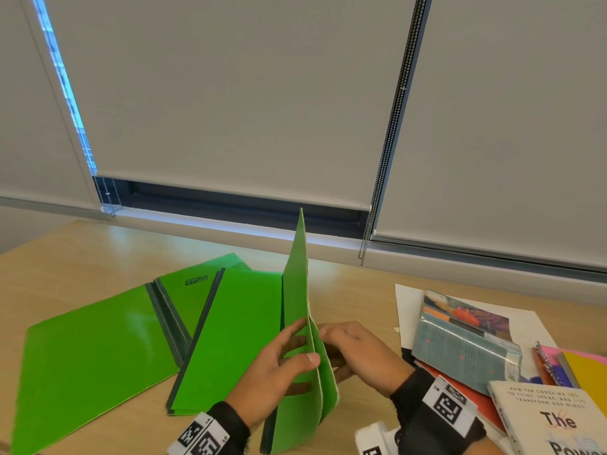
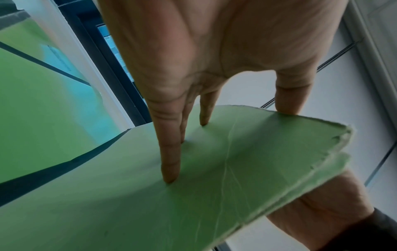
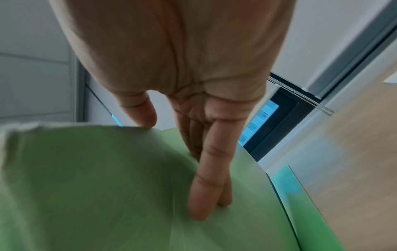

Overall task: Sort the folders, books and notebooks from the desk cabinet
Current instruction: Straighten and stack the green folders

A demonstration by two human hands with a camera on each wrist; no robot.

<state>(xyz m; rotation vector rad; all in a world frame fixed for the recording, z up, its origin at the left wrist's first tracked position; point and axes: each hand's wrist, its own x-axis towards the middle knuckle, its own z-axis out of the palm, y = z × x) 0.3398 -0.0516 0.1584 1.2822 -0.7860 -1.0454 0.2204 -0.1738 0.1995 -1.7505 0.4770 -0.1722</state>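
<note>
A green folder (image 1: 295, 290) is standing on edge near the counter's (image 1: 98, 251) front edge, mid-width. The left grip (image 1: 279, 366) and right grip (image 1: 361, 353) are each pinching it, with straight fingers pressing opposite faces and thumbs hooking over its edge.

Flat folders (image 1: 98, 349) left on desk (image 1: 354, 290), books (image 1: 466, 353) right (upright folder (image 1: 297, 290) between)

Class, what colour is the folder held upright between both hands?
Green: the upright folder shows best in the head view.

Wooden desk (image 1: 98, 254), lowered window blinds (image 1: 230, 93)
</note>
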